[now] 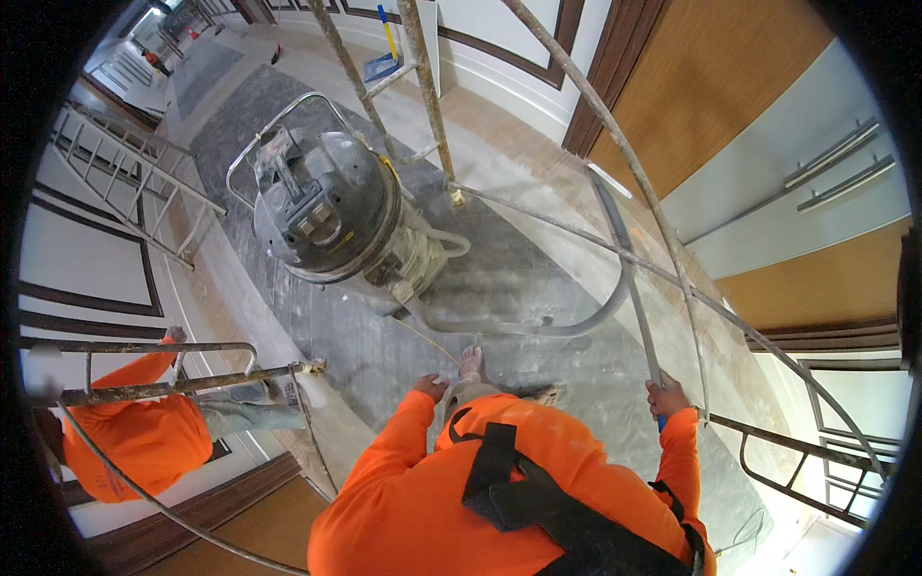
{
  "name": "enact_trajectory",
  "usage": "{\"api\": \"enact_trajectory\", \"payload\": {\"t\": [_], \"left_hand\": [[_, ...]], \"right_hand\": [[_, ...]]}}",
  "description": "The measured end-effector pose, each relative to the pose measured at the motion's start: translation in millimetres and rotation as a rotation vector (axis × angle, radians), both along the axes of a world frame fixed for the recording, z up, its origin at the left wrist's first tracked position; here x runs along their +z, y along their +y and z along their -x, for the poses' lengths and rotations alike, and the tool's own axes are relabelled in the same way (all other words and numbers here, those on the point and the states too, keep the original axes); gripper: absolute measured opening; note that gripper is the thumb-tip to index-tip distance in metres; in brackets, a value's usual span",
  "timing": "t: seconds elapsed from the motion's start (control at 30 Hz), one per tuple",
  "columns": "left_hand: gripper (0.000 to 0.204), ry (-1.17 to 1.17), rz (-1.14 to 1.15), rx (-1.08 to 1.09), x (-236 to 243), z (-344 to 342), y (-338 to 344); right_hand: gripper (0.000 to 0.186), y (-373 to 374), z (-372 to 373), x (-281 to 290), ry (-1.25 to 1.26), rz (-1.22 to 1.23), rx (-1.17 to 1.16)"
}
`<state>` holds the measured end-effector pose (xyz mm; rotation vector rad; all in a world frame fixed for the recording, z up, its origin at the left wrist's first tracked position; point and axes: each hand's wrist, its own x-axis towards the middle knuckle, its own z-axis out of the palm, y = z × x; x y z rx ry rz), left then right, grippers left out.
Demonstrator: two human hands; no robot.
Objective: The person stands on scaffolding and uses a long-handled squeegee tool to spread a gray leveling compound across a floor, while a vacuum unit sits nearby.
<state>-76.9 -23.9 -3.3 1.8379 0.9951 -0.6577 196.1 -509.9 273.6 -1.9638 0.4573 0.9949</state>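
My right hand (pixel 667 396) is closed around a long, narrow grey bar (pixel 645 331) at my right side. A blue end piece (pixel 661 421) shows just below the grip. The bar's far end runs up past a grey hose, and I cannot tell whether the two join. Beside my left thigh, my left hand (pixel 430 387) hangs with its fingers slightly bent and apart; nothing shows in it. Ahead on the left stands a dusty drum vacuum cleaner (pixel 331 206) with a metal push handle. Its grey hose (pixel 547 328) curves across the floor to the right.
Scaffold tubes (pixel 576 228) cross on the right and ahead. A ladder-like frame (pixel 144 178) leans on the left. Another person in an orange top (pixel 144 432) is by a scaffold rail at lower left. A blue dustpan (pixel 381 66) with a yellow handle stands farther off. Dusty grey sheeting (pixel 499 269) covers the floor.
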Motion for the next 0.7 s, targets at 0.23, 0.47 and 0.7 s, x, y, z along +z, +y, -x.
{"api": "enact_trajectory", "payload": {"t": [0.23, 0.47, 0.7], "left_hand": [[0.071, 0.032, -0.061, -0.051, 38, -17, -2], [0.07, 0.042, -0.049, -0.07, 34, -22, -1], [0.071, 0.022, -0.065, -0.117, 15, -19, 1]], "right_hand": [[0.041, 0, -27, -18, -0.031, 0.063, 0.093], [0.047, -4, -22, -16, -0.092, 0.17, 0.128], [0.05, -25, -1, 5, -0.108, 0.234, 0.126]]}}
